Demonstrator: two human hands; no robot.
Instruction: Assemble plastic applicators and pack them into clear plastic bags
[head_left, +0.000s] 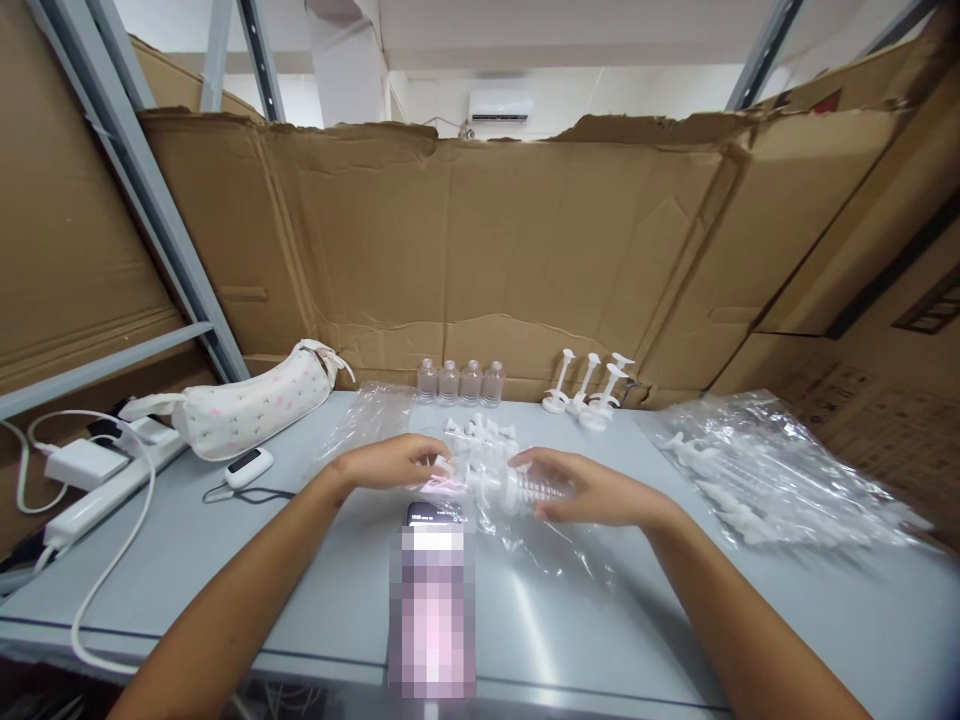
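Note:
My left hand (394, 463) and my right hand (592, 490) meet at the middle of the grey table (225, 560), both curled round a clear plastic bag holding a small clear bottle with a white pump (506, 485). The left fingers pinch the bag's left end. My right hand lies over the bottle's body. Loose white pump parts (480, 432) lie just behind the hands. A phone (433, 600) with a blurred screen lies in front of them.
Several small clear bottles (460, 383) and several white pump heads (589, 393) stand at the back by the cardboard wall. A pile of bagged pumps (765, 470) lies right. An empty bag (367, 415), a white pouch (251, 405), a small white device (249, 467) and a power strip (97, 490) lie left.

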